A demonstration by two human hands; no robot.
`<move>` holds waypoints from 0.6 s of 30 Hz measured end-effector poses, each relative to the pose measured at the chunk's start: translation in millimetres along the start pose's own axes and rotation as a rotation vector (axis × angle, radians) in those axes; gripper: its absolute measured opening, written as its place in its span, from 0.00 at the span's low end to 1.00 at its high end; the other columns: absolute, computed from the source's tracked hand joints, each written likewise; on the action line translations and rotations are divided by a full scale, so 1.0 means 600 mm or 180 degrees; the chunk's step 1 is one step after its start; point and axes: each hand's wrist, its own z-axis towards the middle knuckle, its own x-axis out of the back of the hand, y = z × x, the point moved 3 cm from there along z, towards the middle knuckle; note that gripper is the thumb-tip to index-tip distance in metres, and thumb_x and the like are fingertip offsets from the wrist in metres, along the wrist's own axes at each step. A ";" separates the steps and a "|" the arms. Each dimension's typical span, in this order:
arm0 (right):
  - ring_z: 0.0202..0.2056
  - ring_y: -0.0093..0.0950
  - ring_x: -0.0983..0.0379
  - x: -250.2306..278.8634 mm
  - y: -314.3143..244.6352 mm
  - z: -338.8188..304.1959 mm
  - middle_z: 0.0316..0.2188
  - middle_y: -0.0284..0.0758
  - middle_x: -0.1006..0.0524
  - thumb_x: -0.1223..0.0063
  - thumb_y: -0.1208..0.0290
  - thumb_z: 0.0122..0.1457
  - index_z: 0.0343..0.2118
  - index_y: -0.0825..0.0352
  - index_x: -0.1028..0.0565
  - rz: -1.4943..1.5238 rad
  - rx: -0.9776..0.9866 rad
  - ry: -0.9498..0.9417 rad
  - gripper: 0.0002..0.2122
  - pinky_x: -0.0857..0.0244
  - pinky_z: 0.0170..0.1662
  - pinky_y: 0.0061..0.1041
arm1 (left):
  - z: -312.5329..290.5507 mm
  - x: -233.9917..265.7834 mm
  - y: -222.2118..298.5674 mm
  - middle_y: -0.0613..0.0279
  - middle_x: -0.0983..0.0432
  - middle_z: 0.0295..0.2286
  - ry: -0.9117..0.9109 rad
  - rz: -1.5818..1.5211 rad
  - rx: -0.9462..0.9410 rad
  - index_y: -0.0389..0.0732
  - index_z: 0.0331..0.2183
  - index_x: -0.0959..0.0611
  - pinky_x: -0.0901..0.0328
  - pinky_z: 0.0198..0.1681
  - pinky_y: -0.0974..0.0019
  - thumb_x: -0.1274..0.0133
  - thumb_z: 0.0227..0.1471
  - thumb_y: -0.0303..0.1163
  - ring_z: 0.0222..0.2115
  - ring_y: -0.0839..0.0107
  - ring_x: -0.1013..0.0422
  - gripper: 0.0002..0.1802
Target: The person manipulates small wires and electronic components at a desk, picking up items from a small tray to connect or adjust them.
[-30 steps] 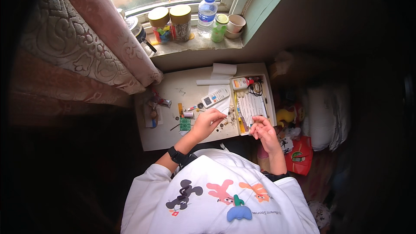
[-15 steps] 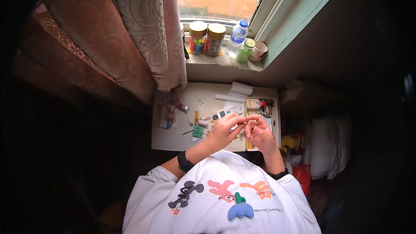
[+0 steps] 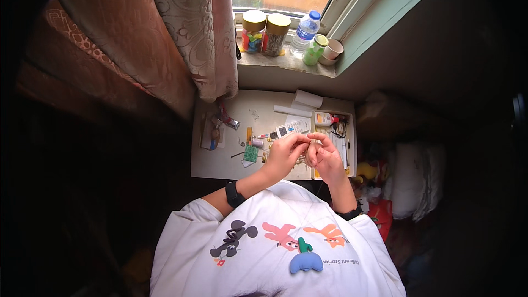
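Note:
Above the right part of the table (image 3: 217,159), both my hands are raised with their fingertips close together. My left hand (image 3: 283,157) is closed in a pinch of thumb and forefinger; anything between them is too small to make out. Facing it, my right hand (image 3: 329,162) has its fingers curled, its forefinger tip close to the left fingertips. Whatever it grips is hidden too. Just beyond the hands lies a white remote control (image 3: 291,128). Left of them are a thread spool (image 3: 257,143), a green patterned square (image 3: 251,154) and several tiny pieces.
A white tray (image 3: 352,126) at the table's right holds a white glue bottle (image 3: 324,120) and a black cable (image 3: 339,128). Rolled paper (image 3: 308,99) lies at the back. Jars (image 3: 253,32), a water bottle (image 3: 304,36) and cups (image 3: 331,50) stand on the windowsill. A curtain (image 3: 181,38) hangs left.
The whole view has shifted, so the table and sill sit higher in the picture. My left fingers have drawn in from nearly straight to a tighter pinch, still close to the right hand.

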 end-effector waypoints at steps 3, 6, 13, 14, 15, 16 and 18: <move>0.20 0.19 0.42 -0.006 0.001 -0.002 0.17 0.31 0.35 0.59 0.68 0.57 0.50 0.68 0.38 0.0141 -0.0013 0.0070 0.18 0.46 0.26 0.17 | -0.006 0.002 0.005 0.58 0.27 0.30 -0.0081 -0.0034 -0.0065 0.30 0.35 0.24 0.32 0.34 0.75 0.51 0.48 0.18 0.31 0.73 0.28 0.09; 0.19 0.19 0.43 -0.009 0.004 -0.004 0.18 0.31 0.35 0.59 0.70 0.57 0.50 0.69 0.38 0.0194 0.0032 0.0068 0.18 0.46 0.27 0.16 | -0.013 0.001 0.006 0.59 0.26 0.30 0.0002 -0.0171 -0.0101 0.30 0.34 0.23 0.32 0.34 0.75 0.49 0.46 0.18 0.31 0.74 0.28 0.09; 0.22 0.18 0.41 -0.024 0.006 -0.001 0.19 0.30 0.34 0.56 0.70 0.55 0.49 0.68 0.37 -0.0106 0.0031 0.0092 0.18 0.46 0.28 0.15 | -0.018 0.015 -0.012 0.61 0.26 0.28 0.0076 -0.0311 0.0189 0.32 0.31 0.24 0.33 0.34 0.77 0.48 0.47 0.20 0.30 0.77 0.28 0.06; 0.22 0.17 0.41 -0.025 0.006 0.001 0.20 0.30 0.34 0.55 0.70 0.55 0.49 0.68 0.37 -0.0197 0.0056 0.0160 0.18 0.46 0.28 0.15 | -0.017 0.017 -0.019 0.61 0.26 0.27 0.0106 -0.0365 0.0179 0.32 0.30 0.23 0.33 0.33 0.76 0.47 0.45 0.21 0.29 0.77 0.28 0.06; 0.23 0.17 0.41 -0.025 0.006 0.000 0.20 0.29 0.34 0.55 0.70 0.54 0.49 0.67 0.37 -0.0288 0.0078 0.0234 0.19 0.46 0.28 0.15 | -0.019 0.018 -0.022 0.61 0.26 0.27 0.0133 -0.0424 0.0175 0.32 0.29 0.23 0.32 0.33 0.75 0.46 0.44 0.22 0.28 0.77 0.28 0.06; 0.23 0.17 0.41 -0.024 0.006 -0.001 0.20 0.29 0.34 0.55 0.70 0.54 0.49 0.67 0.37 -0.0286 0.0071 0.0249 0.19 0.46 0.28 0.15 | -0.021 0.015 -0.024 0.61 0.26 0.27 0.0125 -0.0432 0.0188 0.32 0.29 0.23 0.32 0.33 0.75 0.46 0.44 0.22 0.28 0.77 0.28 0.06; 0.23 0.16 0.41 -0.021 0.007 -0.003 0.20 0.28 0.35 0.54 0.71 0.54 0.49 0.68 0.37 -0.0402 0.0054 0.0286 0.19 0.47 0.28 0.14 | -0.026 0.007 -0.029 0.63 0.27 0.26 -0.0032 -0.1046 0.0450 0.32 0.28 0.23 0.33 0.33 0.75 0.47 0.45 0.23 0.28 0.78 0.28 0.05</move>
